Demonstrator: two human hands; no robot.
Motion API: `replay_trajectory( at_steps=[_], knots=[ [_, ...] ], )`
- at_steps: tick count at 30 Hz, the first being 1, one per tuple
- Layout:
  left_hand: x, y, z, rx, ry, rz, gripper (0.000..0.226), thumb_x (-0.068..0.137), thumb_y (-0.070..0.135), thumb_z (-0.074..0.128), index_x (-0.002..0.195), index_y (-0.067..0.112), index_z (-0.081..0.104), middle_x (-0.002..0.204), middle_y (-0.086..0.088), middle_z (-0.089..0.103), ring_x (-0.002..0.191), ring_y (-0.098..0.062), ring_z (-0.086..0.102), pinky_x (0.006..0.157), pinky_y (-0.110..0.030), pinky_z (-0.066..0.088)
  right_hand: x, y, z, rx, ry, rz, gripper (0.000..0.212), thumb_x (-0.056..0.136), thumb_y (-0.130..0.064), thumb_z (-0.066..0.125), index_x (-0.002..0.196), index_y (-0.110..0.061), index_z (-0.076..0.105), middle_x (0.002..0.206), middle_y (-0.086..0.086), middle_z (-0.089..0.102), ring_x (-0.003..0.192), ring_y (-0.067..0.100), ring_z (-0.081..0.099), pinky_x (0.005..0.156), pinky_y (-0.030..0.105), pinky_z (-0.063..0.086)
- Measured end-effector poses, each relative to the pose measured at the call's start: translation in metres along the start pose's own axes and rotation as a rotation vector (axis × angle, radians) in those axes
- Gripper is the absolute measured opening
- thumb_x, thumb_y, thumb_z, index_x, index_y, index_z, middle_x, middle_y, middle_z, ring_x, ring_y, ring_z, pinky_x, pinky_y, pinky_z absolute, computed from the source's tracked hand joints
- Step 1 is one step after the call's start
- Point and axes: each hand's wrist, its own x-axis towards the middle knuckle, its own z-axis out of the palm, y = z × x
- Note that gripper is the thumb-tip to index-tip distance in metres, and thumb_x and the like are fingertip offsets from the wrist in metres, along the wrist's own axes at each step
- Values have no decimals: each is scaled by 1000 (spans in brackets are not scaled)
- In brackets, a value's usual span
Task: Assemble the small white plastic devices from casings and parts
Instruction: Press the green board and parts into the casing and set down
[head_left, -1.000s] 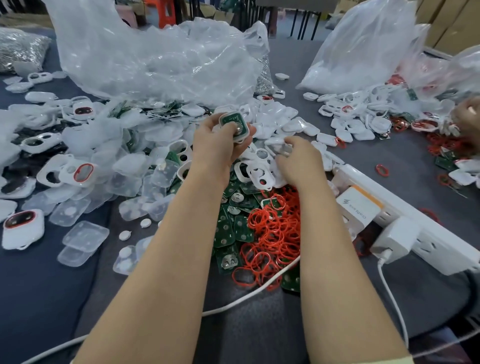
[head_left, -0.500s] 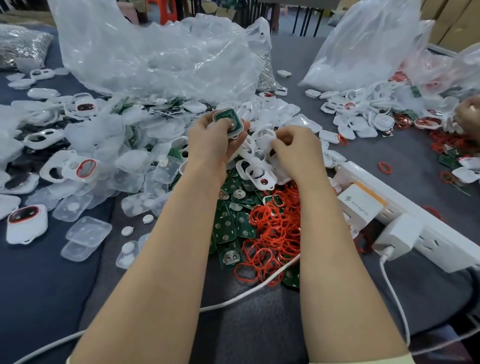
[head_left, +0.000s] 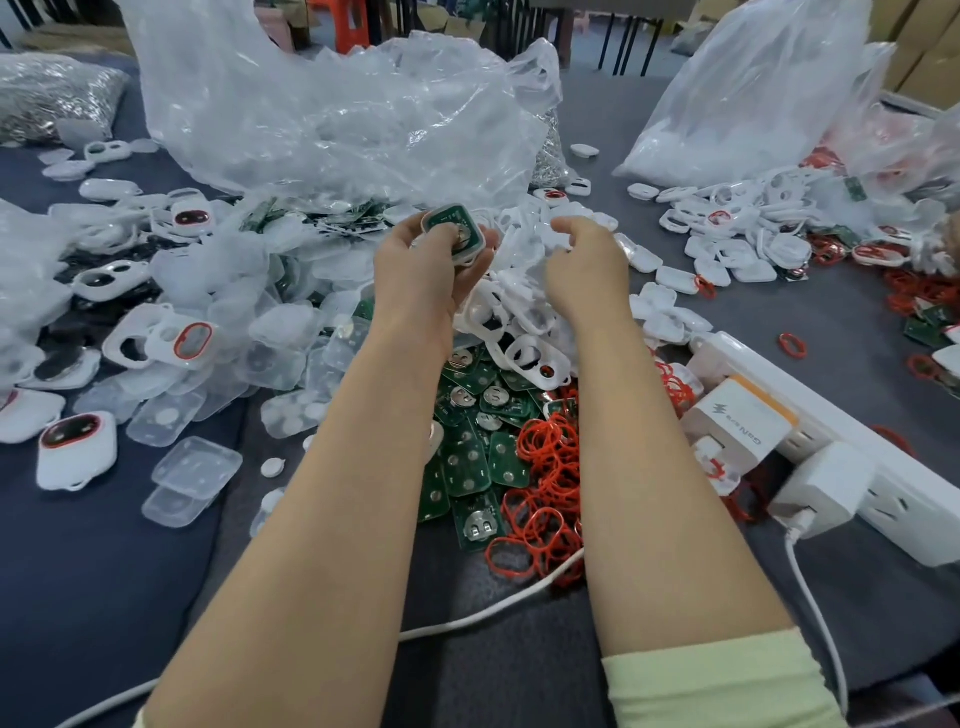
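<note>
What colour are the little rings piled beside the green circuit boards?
The rings are red, clearest in the head view.

At our right we see a white power strip (head_left: 914, 506) carrying an orange-topped charger (head_left: 743, 423) and a white adapter (head_left: 821, 486), side by side. A white cable (head_left: 488, 608) crosses the grey table (head_left: 831, 322) near us.

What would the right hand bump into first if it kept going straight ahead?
Most likely the white casings heaped just past the right hand. If it rides above them, the clear bag comes next; depth is hard to judge.
</note>
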Motion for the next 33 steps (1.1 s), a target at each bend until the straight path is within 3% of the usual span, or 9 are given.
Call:
replay_trajectory(
  at_steps=[4,7,9,14,19,23,27,30,33],
  knots=[
    [3,0,-1,15,2,-4,24,95,-6,45,116,5,49,98,-19,65,73,-20,72,65,-24,58,8,0,9,-92,-170,40,48,93,-6,36,138,-19,50,140,5,51,118,24,53,96,28,41],
    [4,0,-3,25,14,-12,20,94,-7,45,109,7,50,107,-22,63,76,-21,72,64,-23,59,8,-1,18,-122,-194,86,37,92,-11,38,116,-16,65,120,9,63,111,30,55,98,38,45],
    [4,-1,-4,29,20,-18,22,94,-6,45,112,5,50,109,-23,63,76,-21,72,62,-23,59,6,0,20,-98,-82,93,31,91,-11,38,100,-13,68,107,9,65,109,31,55,97,41,45],
    [5,1,-10,140,51,6,25,95,-4,45,117,9,50,110,-21,65,79,-21,71,72,-29,59,-9,-5,6,244,270,-23,24,91,-7,46,106,-15,63,100,-4,63,93,16,59,85,29,46],
    [-8,10,-24,217,41,41,24,95,-4,45,98,19,52,108,-17,65,73,-18,72,70,-28,60,-34,-27,4,551,49,-70,29,87,-2,56,110,-19,52,94,1,62,71,10,67,79,36,57],
    [-22,23,-51,267,-3,47,25,94,-5,46,99,17,57,102,-19,67,74,-21,74,63,-26,59,-58,-42,18,594,-38,-141,12,88,-12,64,100,-12,66,91,0,66,82,8,64,84,30,54],
    [-31,33,-82,279,32,70,19,95,-4,46,103,9,57,96,-20,66,68,-21,73,64,-27,60,-83,-49,37,602,-88,-214,5,91,-25,63,88,-28,66,67,-7,49,66,10,46,66,28,43],
    [-33,37,-100,273,62,80,21,95,-3,45,111,4,56,92,-16,66,69,-21,72,65,-27,60,-97,-50,53,640,-193,-205,11,93,-21,60,90,-30,65,55,-15,49,55,5,46,58,22,42],
    [-33,35,-112,271,73,94,18,95,-3,46,98,8,59,94,-15,65,73,-20,69,64,-25,59,-102,-52,66,780,-330,-121,23,91,-2,53,101,-17,66,76,-2,65,70,9,62,65,20,53]
  ],
)
